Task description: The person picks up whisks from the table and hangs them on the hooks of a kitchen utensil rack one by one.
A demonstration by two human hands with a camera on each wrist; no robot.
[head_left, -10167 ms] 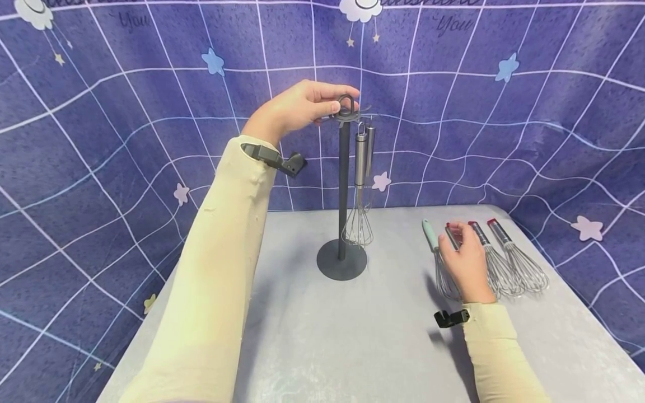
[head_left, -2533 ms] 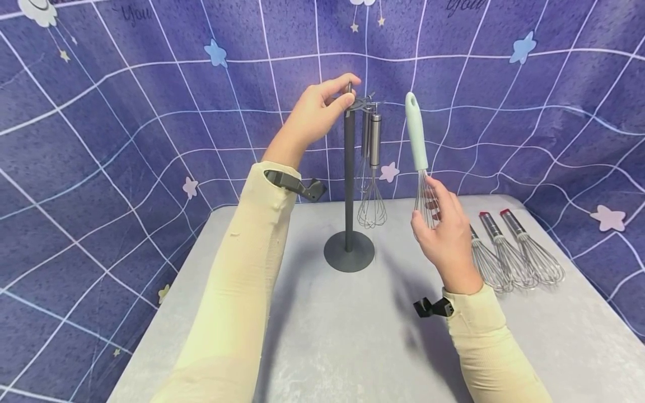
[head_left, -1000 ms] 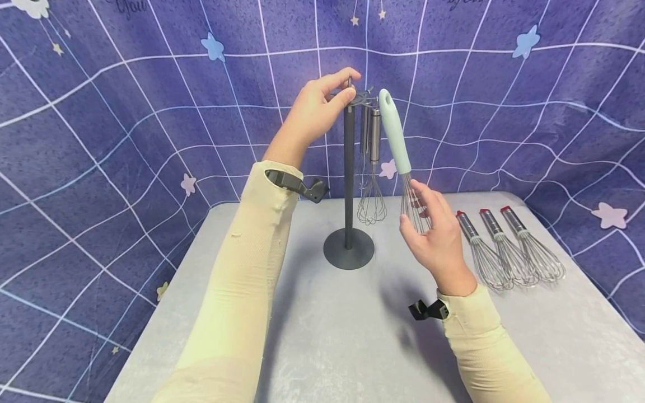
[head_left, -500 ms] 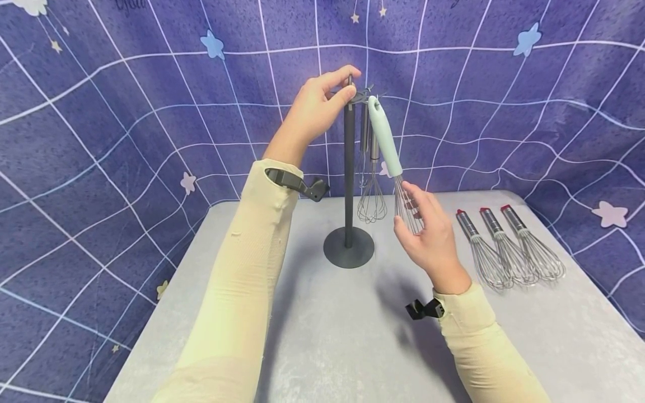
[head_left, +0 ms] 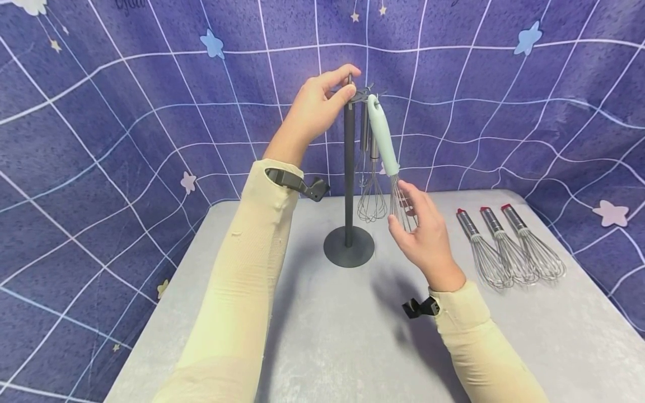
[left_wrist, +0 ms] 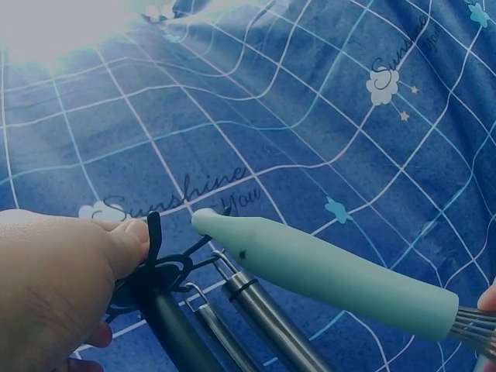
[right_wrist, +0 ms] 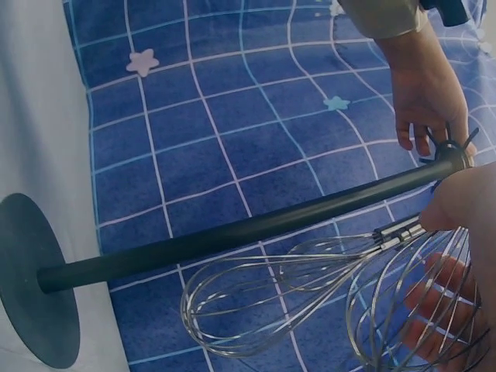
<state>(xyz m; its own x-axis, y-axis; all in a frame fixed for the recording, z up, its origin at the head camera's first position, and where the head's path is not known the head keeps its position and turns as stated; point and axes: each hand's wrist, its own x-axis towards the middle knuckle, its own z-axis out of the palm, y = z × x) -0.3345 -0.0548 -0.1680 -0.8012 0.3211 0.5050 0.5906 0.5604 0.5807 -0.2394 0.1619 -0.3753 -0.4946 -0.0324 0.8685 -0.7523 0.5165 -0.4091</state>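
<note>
Backdrop [head_left: 463, 78], 1: blue cloth with white grid lines and stars, filling the upper half of the head view and running down both sides.

Table [head_left: 322, 341], 1: pale grey, across the lower half.

Stand [head_left: 349, 184], 1: dark pole on a round base, upright on the table, centre of the frame.

Mint-handled whisk [head_left: 387, 145], 1: right of the pole, off the table, tilted, handle end to the upper left at the hooks, wires to the lower right.

Red-tipped whisks [head_left: 494, 225], 3: steel, lying side by side on the table, right of the frame.

Hanging whisks [head_left: 374, 150], 2: steel, on the stand, upper centre, partly behind the mint handle.

Right hand [head_left: 425, 235], 1: thumb and fingers curled about the wires of the mint-handled whisk.

Left hand [head_left: 321, 105], 1: upper centre, thumb and forefinger closed on the loop [left_wrist: 154, 236] atop the stand.

Hook [left_wrist: 199, 246], 1: meets the mint handle's end; whether fully through its eye cannot be told.

Step in hand, by judgement: hanging the third whisk. Next move probably calls for seating the eye, lowering the wires to vertical, then releasing them, stand steadied throughout.
</note>
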